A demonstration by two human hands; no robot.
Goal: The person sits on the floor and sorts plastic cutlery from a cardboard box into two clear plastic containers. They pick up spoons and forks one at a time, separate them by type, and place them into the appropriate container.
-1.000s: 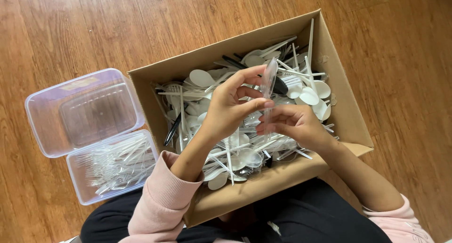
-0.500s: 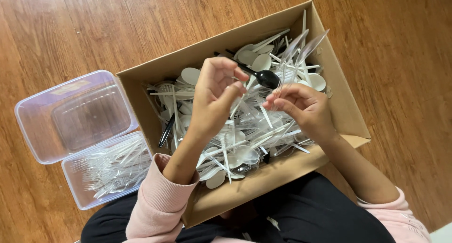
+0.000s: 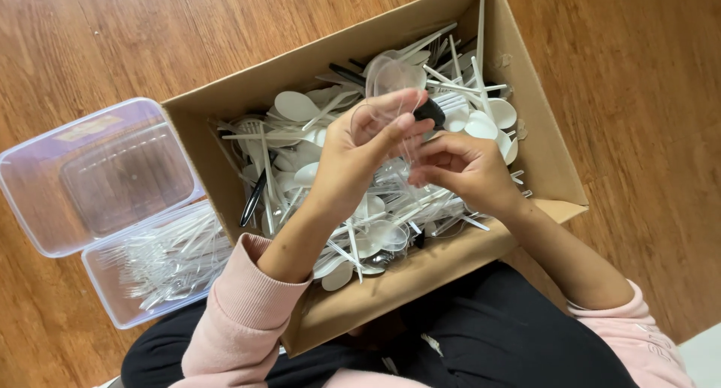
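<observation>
An open cardboard box [image 3: 529, 95] sits on my lap, filled with several loose plastic spoons and forks [image 3: 300, 110], mostly white and clear, a few black. My left hand [image 3: 357, 151] hovers over the middle of the box, fingers pinched on a small bunch of clear plastic spoons [image 3: 392, 76] whose bowls stick up. My right hand [image 3: 466, 170] is close beside it on the right, fingertips curled onto the lower ends of the same clear handles. A black spoon [image 3: 429, 111] lies just behind my fingers.
A clear plastic container [image 3: 113, 298] holding several clear forks rests on the wooden floor [image 3: 638, 80] to the left of the box. Its open lid [image 3: 98, 178] lies flat behind it. My dark trousers and pink sleeves fill the bottom of the view.
Both hands stayed together over the box. The clear spoons have been gathered upright in my left hand, and my right hand has shifted to their lower ends.
</observation>
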